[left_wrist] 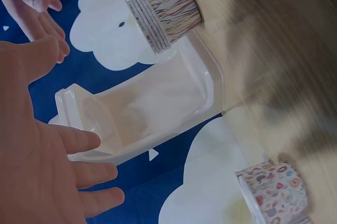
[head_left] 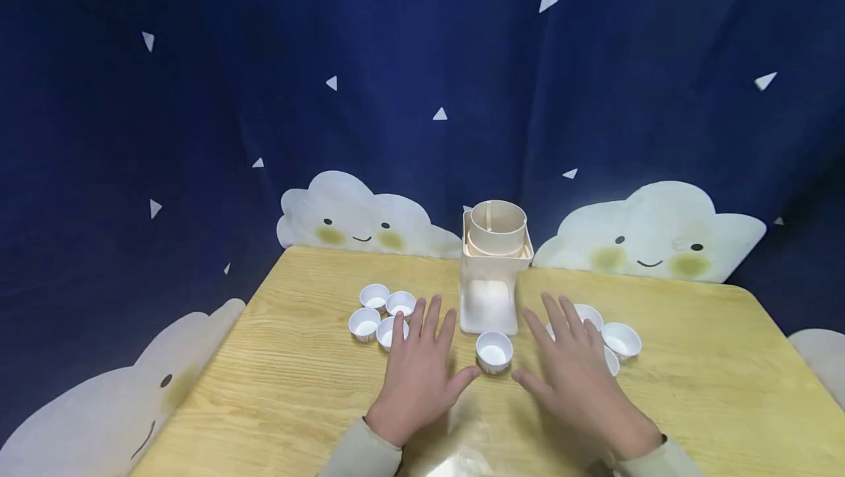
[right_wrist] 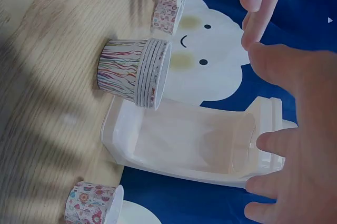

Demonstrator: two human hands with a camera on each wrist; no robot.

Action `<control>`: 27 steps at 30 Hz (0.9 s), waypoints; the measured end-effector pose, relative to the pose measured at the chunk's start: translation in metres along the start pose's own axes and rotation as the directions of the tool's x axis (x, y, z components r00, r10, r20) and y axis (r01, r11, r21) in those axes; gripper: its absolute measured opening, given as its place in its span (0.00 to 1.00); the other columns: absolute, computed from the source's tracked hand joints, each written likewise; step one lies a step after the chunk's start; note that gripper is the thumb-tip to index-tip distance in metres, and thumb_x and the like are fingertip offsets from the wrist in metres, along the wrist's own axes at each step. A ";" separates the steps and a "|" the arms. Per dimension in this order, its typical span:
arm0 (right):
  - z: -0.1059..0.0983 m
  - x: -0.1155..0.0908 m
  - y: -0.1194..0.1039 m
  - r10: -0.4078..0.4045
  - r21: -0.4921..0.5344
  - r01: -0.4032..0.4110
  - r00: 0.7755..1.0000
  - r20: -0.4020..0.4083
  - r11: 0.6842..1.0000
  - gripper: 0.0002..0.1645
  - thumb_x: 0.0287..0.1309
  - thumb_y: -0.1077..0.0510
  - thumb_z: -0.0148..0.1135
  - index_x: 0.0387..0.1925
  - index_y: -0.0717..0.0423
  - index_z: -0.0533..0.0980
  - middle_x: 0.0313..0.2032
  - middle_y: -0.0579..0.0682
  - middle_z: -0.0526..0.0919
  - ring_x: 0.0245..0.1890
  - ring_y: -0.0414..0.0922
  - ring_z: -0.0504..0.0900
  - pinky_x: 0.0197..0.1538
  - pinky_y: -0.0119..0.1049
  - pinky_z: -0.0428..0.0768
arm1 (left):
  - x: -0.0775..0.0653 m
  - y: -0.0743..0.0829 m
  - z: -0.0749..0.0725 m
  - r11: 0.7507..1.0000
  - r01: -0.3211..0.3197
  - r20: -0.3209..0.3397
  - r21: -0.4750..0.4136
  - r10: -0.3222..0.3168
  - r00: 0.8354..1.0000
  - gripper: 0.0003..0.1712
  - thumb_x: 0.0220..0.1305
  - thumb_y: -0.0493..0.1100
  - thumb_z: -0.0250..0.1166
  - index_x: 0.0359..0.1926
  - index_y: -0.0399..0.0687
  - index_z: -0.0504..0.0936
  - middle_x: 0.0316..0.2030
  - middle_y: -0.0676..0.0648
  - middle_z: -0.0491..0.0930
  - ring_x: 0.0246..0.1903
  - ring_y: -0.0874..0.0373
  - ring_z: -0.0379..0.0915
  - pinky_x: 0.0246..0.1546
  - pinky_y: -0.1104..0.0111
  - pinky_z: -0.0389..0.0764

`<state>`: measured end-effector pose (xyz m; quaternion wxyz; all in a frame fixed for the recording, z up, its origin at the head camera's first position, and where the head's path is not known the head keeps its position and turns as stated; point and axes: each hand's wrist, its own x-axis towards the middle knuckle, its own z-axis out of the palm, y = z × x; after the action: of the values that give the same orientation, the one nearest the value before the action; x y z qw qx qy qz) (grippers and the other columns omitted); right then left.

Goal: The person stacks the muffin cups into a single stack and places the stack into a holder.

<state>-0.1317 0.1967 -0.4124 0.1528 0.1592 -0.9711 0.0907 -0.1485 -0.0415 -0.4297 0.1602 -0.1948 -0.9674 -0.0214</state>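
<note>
My left hand [head_left: 422,370] hovers over the table with its fingers spread and holds nothing. On the other side my right hand [head_left: 574,378] is likewise spread and bare. Between the two thumbs stands a nested stack of paper baking cups [head_left: 494,356], white inside; the wrist views show wavy coloured lines on its outer cup [right_wrist: 118,68]. Right behind it rises a cream plastic holder [head_left: 488,301] with a round, open-topped tube [head_left: 498,231] in its upper part. The left fingertips overlap one of several paper cups [head_left: 364,323] in the head view.
Several more paper cups [head_left: 621,341] stand on the right, partly hidden behind the right hand. Flower-patterned sides show on a cup [left_wrist: 276,192] in the left wrist view. A dark blue curtain [head_left: 396,37] with clouds and white triangles hangs behind the wooden table [head_left: 277,381].
</note>
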 end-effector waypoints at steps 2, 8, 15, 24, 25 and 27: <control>0.000 -0.002 0.000 0.009 0.008 -0.009 1.000 0.004 1.000 0.51 0.52 0.37 0.69 0.72 0.53 0.63 0.74 0.65 0.56 0.74 0.68 0.53 0.64 0.72 0.59 | -0.001 0.001 0.002 1.000 -0.005 0.010 -0.009 0.006 1.000 0.49 0.61 0.77 0.51 0.72 0.50 0.65 0.75 0.41 0.59 0.74 0.42 0.54 0.70 0.41 0.58; 0.001 -0.005 0.004 0.025 0.016 -0.024 1.000 -0.007 1.000 0.51 0.51 0.39 0.71 0.72 0.52 0.63 0.75 0.64 0.55 0.74 0.67 0.53 0.64 0.72 0.59 | -0.002 0.003 0.006 1.000 -0.026 0.006 -0.009 0.026 1.000 0.47 0.62 0.74 0.55 0.72 0.50 0.65 0.75 0.41 0.59 0.74 0.42 0.55 0.69 0.43 0.60; 0.001 -0.006 0.009 0.019 0.064 -0.018 0.999 -0.026 0.998 0.46 0.52 0.43 0.71 0.69 0.56 0.66 0.71 0.65 0.62 0.71 0.67 0.58 0.63 0.71 0.59 | 0.001 0.005 0.010 0.993 -0.043 0.020 -0.109 0.045 0.999 0.46 0.65 0.73 0.52 0.71 0.48 0.67 0.75 0.40 0.60 0.74 0.41 0.55 0.70 0.43 0.61; -0.002 -0.003 0.013 -0.036 0.209 0.066 0.989 -0.143 0.976 0.36 0.53 0.54 0.71 0.63 0.59 0.71 0.61 0.58 0.75 0.60 0.57 0.75 0.59 0.58 0.73 | 0.008 0.001 0.012 0.892 -0.051 0.014 -0.450 0.064 0.998 0.41 0.58 0.60 0.69 0.67 0.46 0.71 0.70 0.44 0.67 0.70 0.46 0.63 0.67 0.51 0.69; -0.001 -0.003 0.013 -0.045 0.235 0.079 0.988 -0.149 0.969 0.35 0.54 0.55 0.71 0.62 0.59 0.72 0.61 0.58 0.76 0.59 0.56 0.76 0.58 0.56 0.76 | 0.008 0.000 0.012 0.877 -0.057 0.003 -0.477 0.066 0.998 0.40 0.58 0.59 0.70 0.67 0.47 0.72 0.69 0.45 0.68 0.70 0.48 0.64 0.67 0.52 0.69; 0.000 -0.003 0.013 -0.056 0.285 0.100 0.986 -0.159 0.953 0.33 0.54 0.57 0.72 0.61 0.58 0.73 0.60 0.56 0.78 0.59 0.53 0.77 0.56 0.50 0.80 | 0.008 0.000 0.012 0.842 -0.066 -0.015 -0.536 0.068 0.998 0.39 0.57 0.56 0.71 0.66 0.47 0.72 0.68 0.46 0.71 0.68 0.50 0.66 0.67 0.55 0.70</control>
<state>-0.1333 0.2094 -0.4150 0.2032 0.2110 -0.9259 0.2384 -0.1595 -0.0376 -0.4388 0.0978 -0.2655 -0.9160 -0.2846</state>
